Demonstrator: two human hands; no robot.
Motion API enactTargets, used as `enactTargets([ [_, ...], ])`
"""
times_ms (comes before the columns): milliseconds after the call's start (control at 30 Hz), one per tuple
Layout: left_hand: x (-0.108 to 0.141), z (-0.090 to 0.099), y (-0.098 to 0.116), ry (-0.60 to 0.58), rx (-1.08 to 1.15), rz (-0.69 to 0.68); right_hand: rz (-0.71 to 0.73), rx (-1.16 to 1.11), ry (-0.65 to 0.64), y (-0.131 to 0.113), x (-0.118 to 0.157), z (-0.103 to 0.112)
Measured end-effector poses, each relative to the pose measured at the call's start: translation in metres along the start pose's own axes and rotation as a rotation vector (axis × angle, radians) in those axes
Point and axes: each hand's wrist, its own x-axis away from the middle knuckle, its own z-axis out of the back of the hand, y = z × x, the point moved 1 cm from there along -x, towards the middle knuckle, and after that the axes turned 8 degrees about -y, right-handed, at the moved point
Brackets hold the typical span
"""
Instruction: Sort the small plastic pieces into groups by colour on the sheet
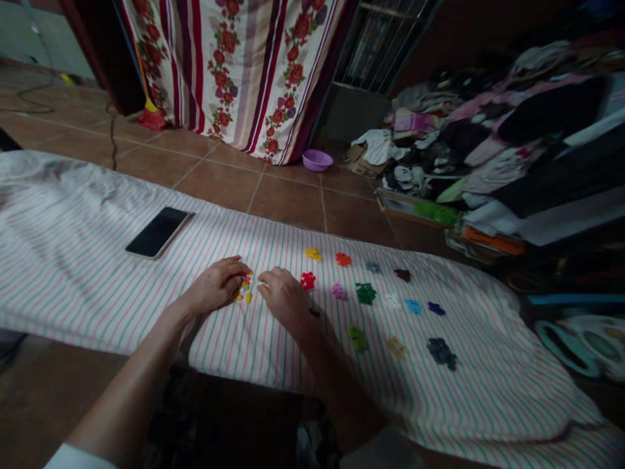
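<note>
A small heap of mixed colourful pieces (247, 284) lies on the striped cloth (215, 228) between my two hands. My left hand (218, 284) rests at the heap's left side, fingers curled over its edge; what they may hold is hidden. Just right of the heap is my right hand (282, 291), its thumb and fingertips pressed together on something too small to name. Beyond it lie separate piles sorted by colour: red (308, 281), yellow (313, 254), orange (343, 259), pink (338, 290), dark green (366, 293), lime green (357, 338) and several others.
A dark-screened phone (159, 232) lies on the cloth to the left. Dark grey pieces (442, 353) are at the right. Past the far edge, a purple basin (317, 160) stands on the tiled floor near piled clothes (469, 124) and a floral curtain (234, 71).
</note>
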Motion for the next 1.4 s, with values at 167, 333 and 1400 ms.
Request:
enactTargets([
  [167,0.0,-0.002,-0.002,0.009,-0.045,-0.022,-0.015,-0.003,-0.016,-0.001,-0.002,0.002],
  [333,-0.003,-0.003,-0.001,0.023,-0.11,-0.04,0.008,-0.05,0.003,0.002,-0.002,0.002],
  [1400,-0.01,-0.021,-0.012,0.001,-0.14,-0.066,-0.849,0.02,0.319,0.22,0.119,0.088],
])
